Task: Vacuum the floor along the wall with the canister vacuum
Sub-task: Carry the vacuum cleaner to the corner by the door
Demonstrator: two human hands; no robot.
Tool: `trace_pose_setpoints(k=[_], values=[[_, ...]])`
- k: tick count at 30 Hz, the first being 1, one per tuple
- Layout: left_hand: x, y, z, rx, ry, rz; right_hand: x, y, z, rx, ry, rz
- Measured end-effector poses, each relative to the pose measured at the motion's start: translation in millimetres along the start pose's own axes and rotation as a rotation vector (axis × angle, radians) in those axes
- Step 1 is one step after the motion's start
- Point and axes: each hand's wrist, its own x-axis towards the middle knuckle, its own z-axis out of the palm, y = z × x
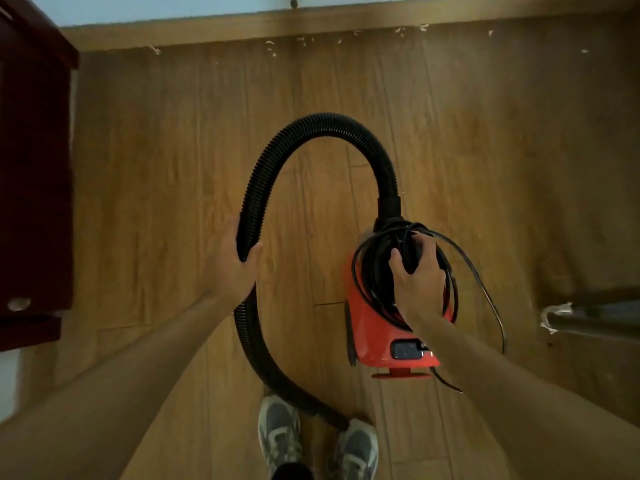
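Observation:
A red canister vacuum [372, 336] hangs above the wooden floor [173, 168]. My right hand [417, 282] grips its black top handle, where a black power cord [485, 289] is coiled in loops. A black ribbed hose [311, 128] arches up from the canister's front and curves down to my left hand [233, 268], which is closed around it. The hose runs on below my hand toward my feet. White scraps of debris [272, 48] lie along the skirting board [311, 22] at the wall.
A dark red wooden cabinet [33, 174] stands at the left, close to the wall. A grey object with a torn white end [568, 315] juts in at the right edge. My grey shoes [280, 434] stand at the bottom.

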Motion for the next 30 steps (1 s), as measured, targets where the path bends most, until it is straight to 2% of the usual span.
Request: trace_pose_setpoints(k=[7, 13, 22, 30], values=[[33, -27, 37, 0.061, -0.049, 0.01, 27, 49, 24, -0.004, 0.003, -0.008], [47, -33, 57, 0.132, -0.028, -0.004, 42, 69, 36, -0.015, 0.003, 0.023], [60, -51, 83, 0.158, 0.07, -0.174, 41, 82, 45, 0.034, -0.046, -0.037], [59, -49, 73, 0.154, -0.007, -0.226, 42, 82, 45, -0.07, -0.113, -0.004]])
